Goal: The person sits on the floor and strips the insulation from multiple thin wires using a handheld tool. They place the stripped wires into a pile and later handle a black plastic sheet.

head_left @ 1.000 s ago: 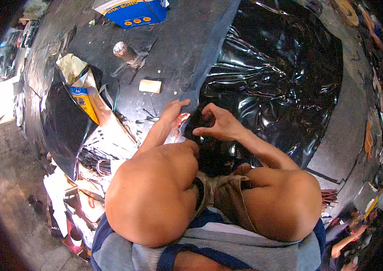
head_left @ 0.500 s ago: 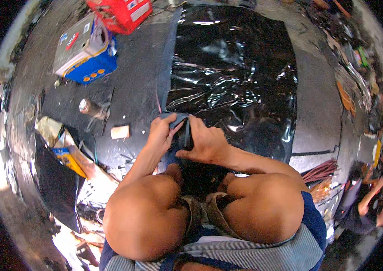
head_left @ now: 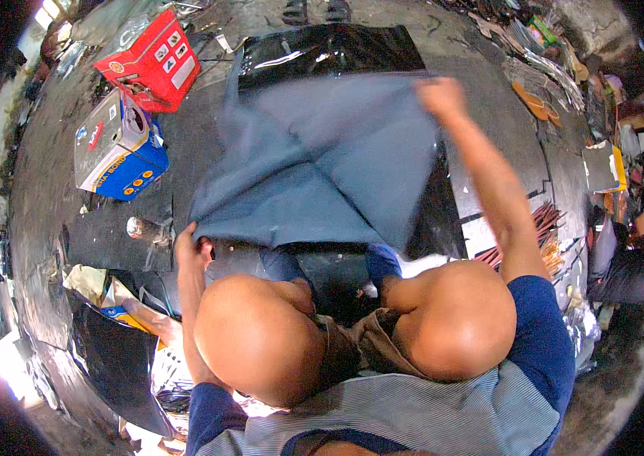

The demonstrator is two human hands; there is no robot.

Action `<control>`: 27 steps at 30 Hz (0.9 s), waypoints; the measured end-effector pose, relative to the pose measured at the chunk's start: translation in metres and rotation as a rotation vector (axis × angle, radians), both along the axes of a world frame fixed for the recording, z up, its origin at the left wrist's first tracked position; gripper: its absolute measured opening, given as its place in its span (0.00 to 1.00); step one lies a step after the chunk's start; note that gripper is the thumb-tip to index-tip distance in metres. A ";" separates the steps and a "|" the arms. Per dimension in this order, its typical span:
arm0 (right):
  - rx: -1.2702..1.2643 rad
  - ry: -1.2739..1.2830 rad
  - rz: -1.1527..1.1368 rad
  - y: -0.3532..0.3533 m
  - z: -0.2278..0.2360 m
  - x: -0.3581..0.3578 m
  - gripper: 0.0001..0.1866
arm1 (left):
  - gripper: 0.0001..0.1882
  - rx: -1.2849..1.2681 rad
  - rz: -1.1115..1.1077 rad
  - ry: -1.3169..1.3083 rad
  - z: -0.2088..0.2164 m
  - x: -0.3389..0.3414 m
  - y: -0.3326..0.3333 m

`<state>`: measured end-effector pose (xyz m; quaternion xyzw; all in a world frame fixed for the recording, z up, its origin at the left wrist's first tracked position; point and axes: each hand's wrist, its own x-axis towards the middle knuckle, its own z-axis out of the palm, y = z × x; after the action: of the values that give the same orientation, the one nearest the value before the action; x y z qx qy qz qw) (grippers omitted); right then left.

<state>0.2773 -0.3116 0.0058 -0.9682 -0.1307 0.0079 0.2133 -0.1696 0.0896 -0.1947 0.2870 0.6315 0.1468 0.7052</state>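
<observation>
A creased, matte grey-blue sheet (head_left: 299, 167) spreads in front of my knees, its fold lines crossing near the middle. My right hand (head_left: 440, 97) reaches far out and pinches its far right corner, with the arm extended. At the sheet's near left corner, my left hand (head_left: 194, 249) grips the edge between bent fingers. Beneath lies a glossy black sheet (head_left: 329, 47), showing beyond the far edge and along the right side. The right part of the grey-blue sheet is slightly blurred.
To the left stand a blue and white tin (head_left: 120, 144) and a red box (head_left: 158, 64). A bottle-like object (head_left: 147, 229) lies nearer me. On the right are reddish-brown strips (head_left: 546, 228), orange sandals (head_left: 536, 102) and a yellow-edged box (head_left: 603, 167). Another person (head_left: 630, 258) sits far right.
My hands were close together on a bunched grey-blue edge. They have moved apart, the right going far right, and the grey-blue sheet now covers much of the glossy black one.
</observation>
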 end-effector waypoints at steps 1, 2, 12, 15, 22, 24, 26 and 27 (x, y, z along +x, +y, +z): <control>-0.036 -0.044 -0.360 -0.064 0.004 0.044 0.27 | 0.14 0.066 0.122 0.001 -0.029 -0.019 0.020; -0.144 -0.131 -0.412 -0.137 0.006 0.086 0.29 | 0.14 0.055 0.104 -0.006 -0.050 -0.050 0.049; -0.762 0.325 -0.528 -0.388 -0.095 0.122 0.26 | 0.19 0.671 -1.342 1.282 0.009 0.041 -0.006; -0.856 0.360 -0.330 -0.370 -0.148 0.174 0.21 | 0.23 0.871 -1.456 1.109 -0.004 0.124 0.043; 0.007 0.093 -0.035 -0.117 -0.173 0.257 0.20 | 0.39 1.058 -0.975 0.664 -0.037 0.331 0.084; 0.139 0.147 0.009 -0.060 -0.187 0.271 0.25 | 0.41 1.118 -0.938 0.805 -0.057 0.371 0.074; 0.305 0.331 -0.003 0.000 -0.193 0.273 0.31 | 0.42 1.062 -0.938 0.845 -0.064 0.388 0.081; 0.332 0.399 -0.005 0.020 -0.197 0.279 0.34 | 0.43 1.035 -0.943 0.861 -0.067 0.396 0.086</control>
<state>0.5558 -0.2919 -0.1916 -0.8994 -0.0830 0.1768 0.3910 0.2260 0.1758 -0.2613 0.8422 0.5123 -0.0152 0.1673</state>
